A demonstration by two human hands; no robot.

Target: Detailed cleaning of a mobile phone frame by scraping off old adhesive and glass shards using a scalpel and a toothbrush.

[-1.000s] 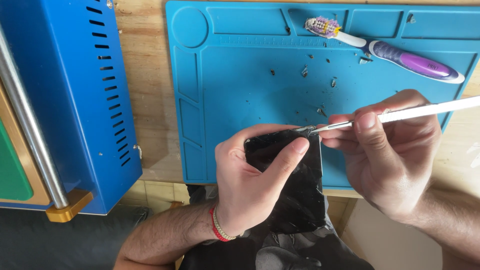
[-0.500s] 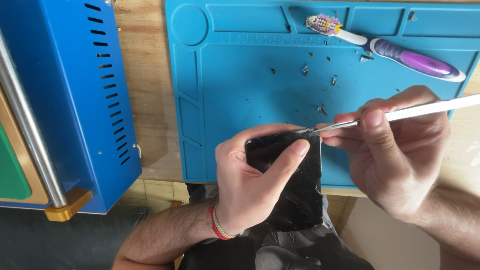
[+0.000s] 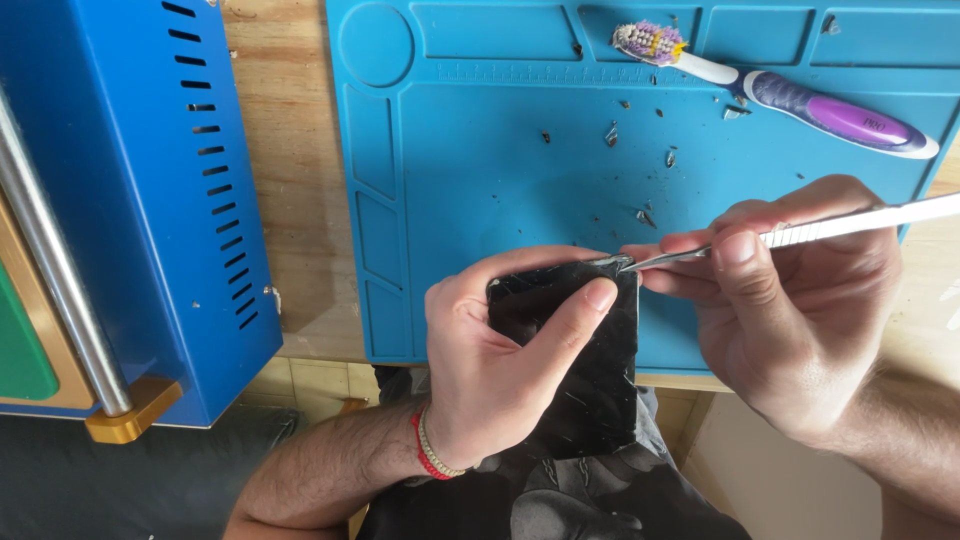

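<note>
A wooden desk (image 3: 290,200) carries a blue work mat (image 3: 480,180). Over its near edge the left hand (image 3: 500,360) clamps a black glass panel (image 3: 590,370), its fingers hiding much of the upper half. The right hand (image 3: 800,300) pinches a thin metal tool (image 3: 800,232), its tip at the panel's top corner; the handle runs out of view. A purple toothbrush (image 3: 780,95) lies well apart.

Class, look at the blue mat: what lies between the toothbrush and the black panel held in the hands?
In the head view, small dark fragments scattered on the blue mat lie between the toothbrush and the black panel.
</note>
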